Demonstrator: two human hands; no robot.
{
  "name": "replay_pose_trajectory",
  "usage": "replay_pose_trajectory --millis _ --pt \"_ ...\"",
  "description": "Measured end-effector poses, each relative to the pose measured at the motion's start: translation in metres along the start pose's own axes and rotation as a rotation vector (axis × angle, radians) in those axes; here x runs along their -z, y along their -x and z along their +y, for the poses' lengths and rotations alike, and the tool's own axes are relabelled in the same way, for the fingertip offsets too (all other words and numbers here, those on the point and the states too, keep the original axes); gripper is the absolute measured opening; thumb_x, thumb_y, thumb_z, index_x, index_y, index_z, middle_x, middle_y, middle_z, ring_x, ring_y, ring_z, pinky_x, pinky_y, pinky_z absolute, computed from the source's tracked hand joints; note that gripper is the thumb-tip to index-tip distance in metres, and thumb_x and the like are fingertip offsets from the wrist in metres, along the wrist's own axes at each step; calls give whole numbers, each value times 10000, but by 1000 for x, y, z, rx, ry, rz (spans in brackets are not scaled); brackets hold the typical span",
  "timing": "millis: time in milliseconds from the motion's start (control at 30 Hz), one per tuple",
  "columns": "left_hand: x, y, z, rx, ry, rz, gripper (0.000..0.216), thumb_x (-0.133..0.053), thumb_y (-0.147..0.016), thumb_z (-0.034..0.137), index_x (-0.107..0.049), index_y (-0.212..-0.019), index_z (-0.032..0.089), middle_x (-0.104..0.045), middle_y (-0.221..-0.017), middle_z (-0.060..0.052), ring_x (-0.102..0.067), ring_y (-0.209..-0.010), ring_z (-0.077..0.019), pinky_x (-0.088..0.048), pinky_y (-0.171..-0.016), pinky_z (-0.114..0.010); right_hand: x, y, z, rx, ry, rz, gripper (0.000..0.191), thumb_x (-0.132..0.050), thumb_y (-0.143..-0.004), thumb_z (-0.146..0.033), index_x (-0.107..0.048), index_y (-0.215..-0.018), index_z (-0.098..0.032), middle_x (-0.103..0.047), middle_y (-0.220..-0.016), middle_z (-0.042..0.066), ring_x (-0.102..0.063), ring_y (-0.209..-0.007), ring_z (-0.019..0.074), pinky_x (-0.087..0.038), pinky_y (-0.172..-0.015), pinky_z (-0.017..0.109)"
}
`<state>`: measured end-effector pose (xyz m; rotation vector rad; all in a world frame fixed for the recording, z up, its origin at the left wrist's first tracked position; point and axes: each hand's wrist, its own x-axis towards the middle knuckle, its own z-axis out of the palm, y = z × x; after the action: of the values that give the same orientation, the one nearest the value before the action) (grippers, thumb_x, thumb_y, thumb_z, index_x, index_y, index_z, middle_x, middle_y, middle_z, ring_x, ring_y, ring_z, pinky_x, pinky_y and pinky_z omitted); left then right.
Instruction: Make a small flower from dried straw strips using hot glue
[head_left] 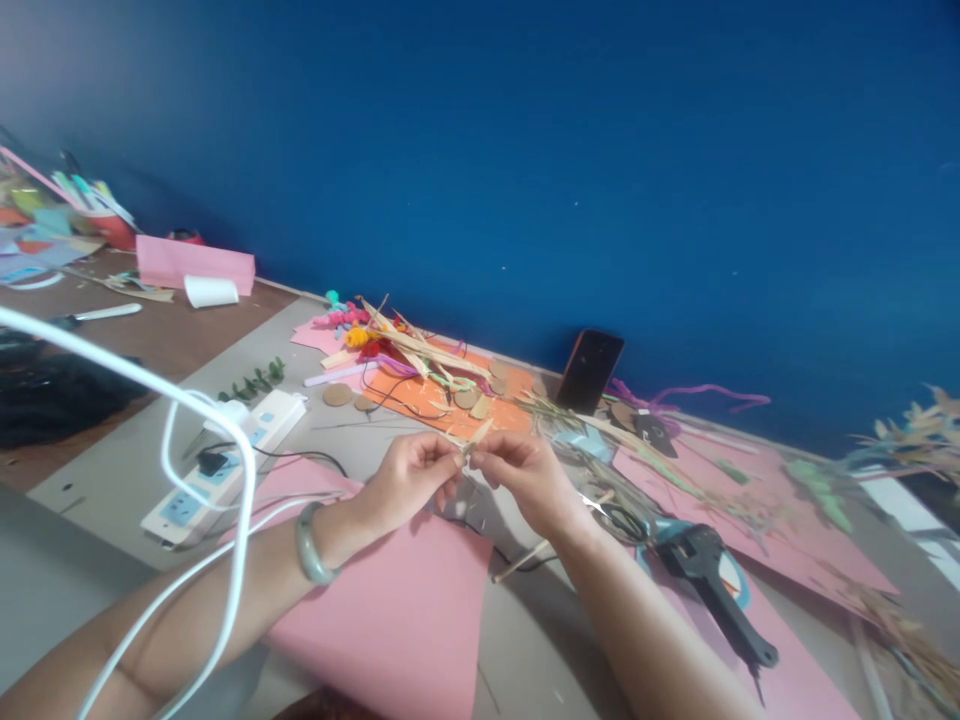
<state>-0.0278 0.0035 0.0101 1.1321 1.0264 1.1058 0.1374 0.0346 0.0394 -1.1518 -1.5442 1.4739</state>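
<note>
My left hand (420, 468) and my right hand (525, 478) meet above the table, fingertips pinched almost together. Between them is a small pale dried leaf piece (478, 436), its lower end hidden by the fingers. Both hands appear closed on it. A green bangle (313, 545) circles my left wrist. Below my left arm lies a sheet of pink paper (405, 620). Just beyond the hands is orange paper (405, 402) bearing dried straw strips (420, 348) and several small brown discs (466, 398).
A white power strip (225, 470) and a looping white cable (244, 500) are at left. A black glue gun (716, 590) lies right of my right arm. A phone (591, 370) leans on the blue wall (525, 180). A white cup (211, 291) lies on its side.
</note>
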Motion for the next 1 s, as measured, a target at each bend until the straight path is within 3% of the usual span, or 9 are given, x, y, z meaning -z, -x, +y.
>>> replay_pose_trajectory --millis 367,1000 --pt "0 2 -4 -13 -18 -2 284 -624 -817 405 -599 -738 133 -591 -547 3 -530 -426 -83 -420 -423 -187 -2 0 2 9 40 40 229 -725 -704 -366 -656 -647 -155 -548 -518 -32 -444 -507 94 -361 -510 235" --pt "-1 3 -9 19 -30 10 245 -614 -819 366 -597 -722 142 -592 -539 9 -528 -404 -81 -417 -389 -179 -4 -1 7 11 61 81 182 -717 -671 -301 -625 -602 -161 -527 -498 -43 -416 -476 86 -316 -483 235"
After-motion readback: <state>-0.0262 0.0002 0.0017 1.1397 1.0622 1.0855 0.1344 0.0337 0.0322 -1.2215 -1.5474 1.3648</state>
